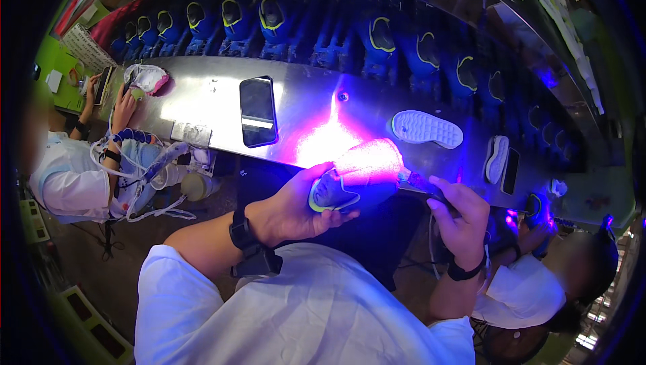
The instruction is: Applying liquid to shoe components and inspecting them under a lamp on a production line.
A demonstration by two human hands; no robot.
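A dark shoe upper [334, 192] with a yellow-green collar edge is gripped by my left hand [289, 205], its thumb on one side and fingers beneath. The shoe's underside glows bright pink under a violet light. Closed around a dark-handled brush [422, 181] is my right hand [463, 215]; the brush tip reaches the lit end of the shoe and seems to touch it. On the metal bench just beyond, a white shoe sole [427, 129] lies tread up, and a black phone [258, 112] lies to the left.
A row of dark shoes [272, 18] with yellow-green collars stands on a rack behind the metal bench [202, 76]. Another white sole [496, 158] and a dark phone [511, 171] lie at right. Co-workers sit at left [81, 176] and right [525, 284].
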